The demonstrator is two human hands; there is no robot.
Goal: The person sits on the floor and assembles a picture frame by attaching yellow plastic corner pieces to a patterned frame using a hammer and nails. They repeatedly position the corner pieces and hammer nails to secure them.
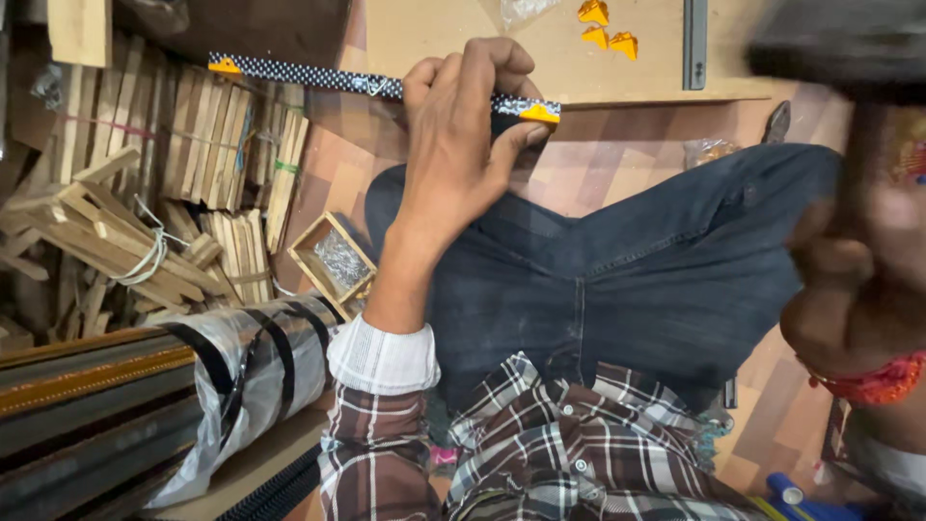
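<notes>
My left hand (pixel 458 135) grips a long black strip with white dots (pixel 318 77), holding it down on the near edge of a pale wooden board (pixel 579 68). The strip has an orange corner piece at each end: one (pixel 538 113) by my thumb, the other (pixel 224 66) at the far left. My right hand (pixel 849 289) is blurred and close to the camera at the right edge, with a red thread band on its wrist. It is closed around the handle of a dark, blurred hammer-like tool (pixel 839 43) raised above the board. I sit cross-legged in blue jeans (pixel 627 280).
Loose orange corner pieces (pixel 608 34) and a grey metal bar (pixel 694 43) lie on the board. A small wooden box of metal pins (pixel 338 260) sits by my knee. Bundles of wooden slats (pixel 212 135) fill the left, and plastic-wrapped frame mouldings (pixel 145 386) lie at lower left.
</notes>
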